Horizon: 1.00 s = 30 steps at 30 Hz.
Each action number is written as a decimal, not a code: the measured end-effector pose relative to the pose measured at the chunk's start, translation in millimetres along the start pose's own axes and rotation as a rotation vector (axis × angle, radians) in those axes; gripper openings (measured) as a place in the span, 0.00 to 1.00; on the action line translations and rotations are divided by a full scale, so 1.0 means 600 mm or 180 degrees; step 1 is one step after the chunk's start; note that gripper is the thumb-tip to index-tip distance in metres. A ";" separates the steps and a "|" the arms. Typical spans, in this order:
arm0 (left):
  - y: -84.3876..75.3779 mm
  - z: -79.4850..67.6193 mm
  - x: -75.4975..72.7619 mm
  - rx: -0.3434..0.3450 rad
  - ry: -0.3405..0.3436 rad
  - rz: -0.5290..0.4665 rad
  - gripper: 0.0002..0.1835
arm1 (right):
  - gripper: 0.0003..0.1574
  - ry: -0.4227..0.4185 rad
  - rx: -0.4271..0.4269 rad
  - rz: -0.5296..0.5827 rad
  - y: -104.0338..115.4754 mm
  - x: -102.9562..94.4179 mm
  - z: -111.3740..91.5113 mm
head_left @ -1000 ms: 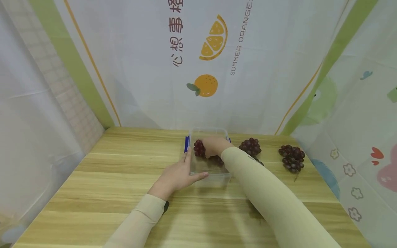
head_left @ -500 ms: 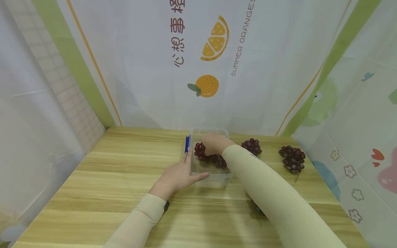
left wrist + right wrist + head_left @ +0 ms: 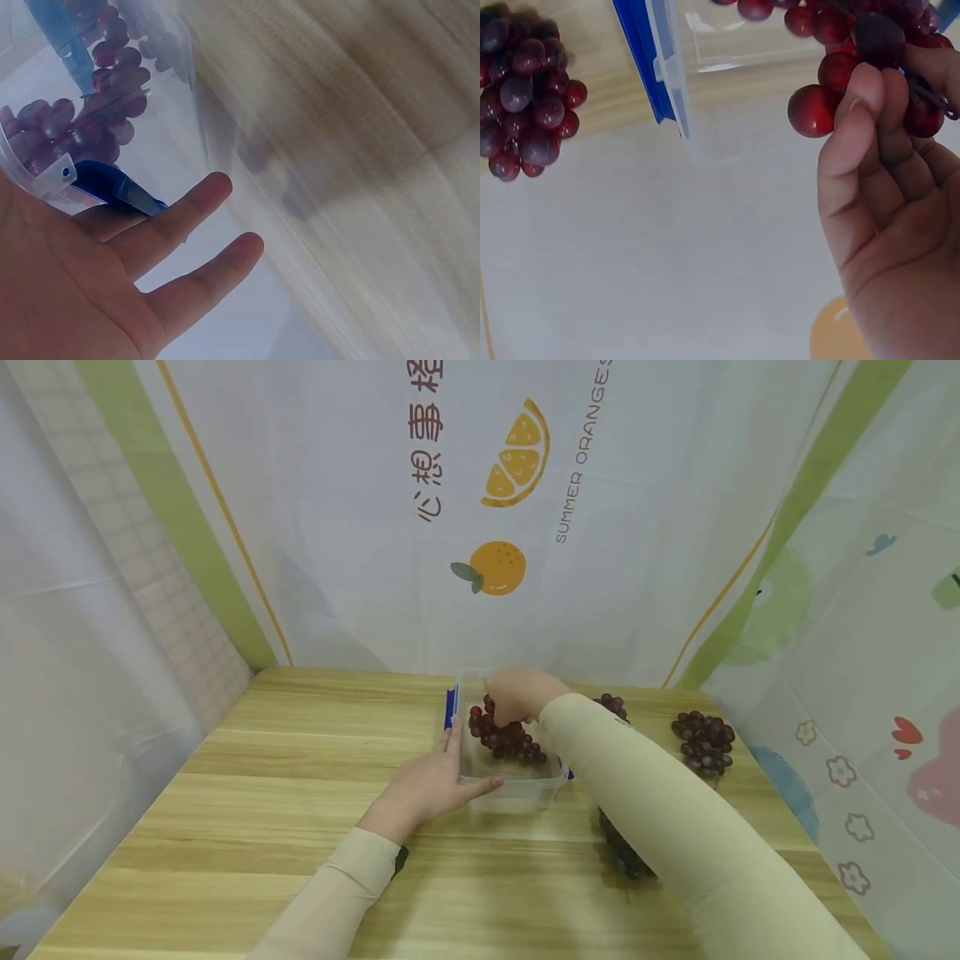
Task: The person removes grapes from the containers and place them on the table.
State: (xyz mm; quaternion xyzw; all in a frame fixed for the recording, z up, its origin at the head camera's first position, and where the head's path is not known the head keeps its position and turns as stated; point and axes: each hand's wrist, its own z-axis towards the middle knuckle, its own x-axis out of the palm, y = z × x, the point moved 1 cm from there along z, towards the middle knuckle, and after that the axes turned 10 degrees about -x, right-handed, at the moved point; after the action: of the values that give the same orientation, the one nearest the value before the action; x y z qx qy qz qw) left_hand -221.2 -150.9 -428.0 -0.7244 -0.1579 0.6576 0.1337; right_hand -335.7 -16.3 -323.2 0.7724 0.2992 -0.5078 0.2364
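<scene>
A clear plastic container (image 3: 517,792) with blue latches stands near the table's back edge. My right hand (image 3: 521,695) is over its back part and pinches a bunch of red grapes (image 3: 517,743) by the top, between thumb and fingers. The bunch hangs within the container's walls, and the right wrist view shows the fingertips at its stem. My left hand (image 3: 427,785) rests against the container's left side, thumb spread along the front rim. In the left wrist view, its straight fingers (image 3: 202,289) lie by a blue latch (image 3: 112,186).
More dark grape bunches lie on the wooden table (image 3: 300,827): one at the far right (image 3: 703,742), one behind the right sleeve (image 3: 613,703), and one in front of it (image 3: 626,852). A printed curtain (image 3: 360,568) rises behind the table.
My right hand has shifted slightly back and right, turning the bunch so more grapes show. A blue latch has come into view at the container's right front. My left hand stays put.
</scene>
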 end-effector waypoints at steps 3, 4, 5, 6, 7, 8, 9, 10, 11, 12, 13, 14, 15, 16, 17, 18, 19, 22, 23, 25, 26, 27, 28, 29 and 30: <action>0.000 -0.001 0.000 -0.0001 0.0038 0.0005 0.65 | 0.27 0.0092 0.0036 -0.0014 0.004 -0.007 -0.006; 0.001 -0.001 0.000 -0.0005 0.0053 0.0006 0.66 | 0.23 0.0127 0.0045 -0.0025 0.006 -0.010 -0.008; 0.001 -0.002 -0.001 -0.0009 0.0068 0.0008 0.66 | 0.19 0.0146 0.0049 -0.0053 0.008 -0.013 -0.011; 0.002 -0.002 -0.001 -0.0012 0.0066 0.0032 0.66 | 0.15 0.0170 0.0061 -0.0068 0.010 -0.017 -0.013; 0.002 -0.001 -0.001 -0.0026 0.0078 0.0034 0.67 | 0.13 0.0196 0.0070 -0.0077 0.012 -0.021 -0.015; 0.002 -0.001 -0.001 -0.0032 0.0083 0.0031 0.67 | 0.10 0.0218 0.0093 -0.0089 0.014 -0.026 -0.017; 0.003 0.000 -0.001 -0.0034 0.0085 0.0022 0.68 | 0.08 0.0248 0.0111 -0.0115 0.016 -0.030 -0.020; 0.003 0.001 -0.001 -0.0041 0.0085 0.0022 0.68 | 0.06 0.0277 0.0119 -0.0155 0.019 -0.035 -0.023; 0.003 0.001 0.000 -0.0049 0.0084 0.0018 0.68 | 0.05 0.0311 0.0117 -0.0187 0.021 -0.039 -0.026; 0.003 0.002 0.000 -0.0050 0.0069 0.0021 0.69 | 0.05 0.0342 0.0127 -0.0219 0.024 -0.044 -0.031; 0.003 0.002 0.001 -0.0047 0.0059 0.0007 0.69 | 0.04 0.0351 0.0141 -0.0248 0.026 -0.048 -0.035; 0.003 0.003 0.001 -0.0035 0.0045 0.0010 0.68 | 0.03 0.0357 0.0143 -0.0289 0.030 -0.053 -0.040; 0.003 0.003 0.002 -0.0025 0.0028 0.0007 0.68 | 0.03 0.0366 0.0124 -0.0328 0.033 -0.057 -0.044; 0.003 0.003 0.002 -0.0019 0.0012 0.0005 0.68 | 0.03 0.0361 0.0094 -0.0363 0.036 -0.061 -0.048; 0.003 0.003 0.002 -0.0004 -0.0002 -0.0008 0.67 | 0.03 0.0351 0.0075 -0.0386 0.038 -0.065 -0.051; 0.003 0.003 0.002 0.0014 -0.0028 -0.0013 0.66 | 0.04 0.0335 0.0061 -0.0416 0.042 -0.069 -0.054; 0.003 0.003 0.002 0.0022 -0.0039 -0.0024 0.66 | 0.04 0.0339 0.0039 -0.0443 0.045 -0.073 -0.057; 0.003 0.003 0.003 0.0024 -0.0049 -0.0035 0.64 | 0.04 0.0375 -0.0048 -0.0578 0.054 -0.081 -0.064; 0.003 0.002 0.003 0.0021 -0.0051 -0.0028 0.64 | 0.04 0.0390 -0.0054 -0.0641 0.057 -0.084 -0.067; 0.003 0.002 0.002 0.0008 -0.0054 -0.0036 0.63 | 0.04 0.0419 -0.0083 -0.0766 0.062 -0.090 -0.072; 0.002 0.002 0.002 0.0011 -0.0060 -0.0049 0.63 | 0.04 0.0431 -0.0096 -0.0836 0.065 -0.092 -0.075; 0.002 0.001 0.001 0.0013 -0.0075 -0.0052 0.63 | 0.04 0.0443 -0.0103 -0.0898 0.067 -0.095 -0.079; 0.002 0.001 0.001 0.0012 -0.0077 -0.0064 0.63 | 0.04 0.0447 -0.0109 -0.0960 0.069 -0.098 -0.083; 0.002 0.002 0.001 0.0013 -0.0080 -0.0080 0.64 | 0.04 0.0460 -0.0111 -0.1010 0.071 -0.101 -0.088; 0.002 0.002 0.001 0.0009 -0.0077 -0.0084 0.64 | 0.03 0.0474 -0.0110 -0.1024 0.072 -0.105 -0.092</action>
State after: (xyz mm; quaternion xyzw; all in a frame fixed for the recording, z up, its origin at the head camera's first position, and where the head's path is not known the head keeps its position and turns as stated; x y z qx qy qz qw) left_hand -222.3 -151.8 -429.3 -0.7140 -0.1681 0.6647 0.1416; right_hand -288.8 -23.9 -241.5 0.7459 0.4443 -0.4753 0.1425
